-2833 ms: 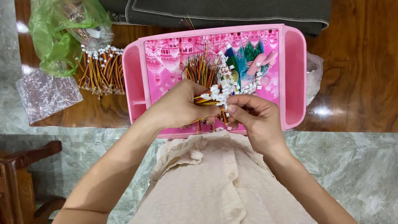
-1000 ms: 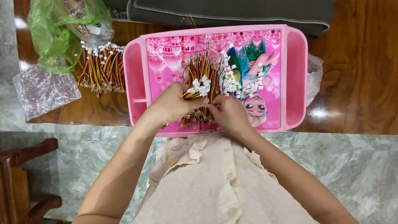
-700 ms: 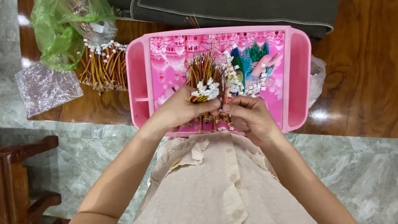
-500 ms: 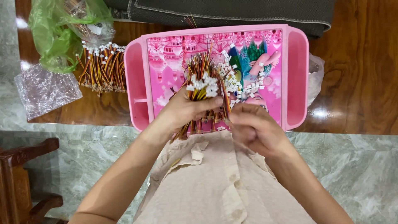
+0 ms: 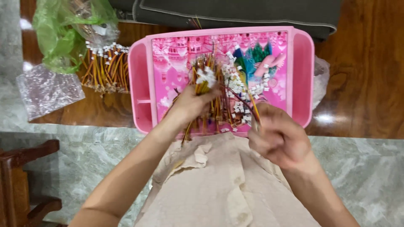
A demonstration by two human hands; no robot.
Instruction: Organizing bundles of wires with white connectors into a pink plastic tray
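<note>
Brown wooden tabletop carries a pink tray at frame centre. Over the tray, the left hand grips a bundle of orange wires with white plugs. At lower right, the right hand pinches a single wire. More bundled wires lie upper left beside a green bag.

a crumpled green plastic bag lies at the table's far left corner. just in front of it, near the table edge, sits a clear crinkled plastic bag. another clear plastic bag pokes out behind the pink tray's right side.
</note>
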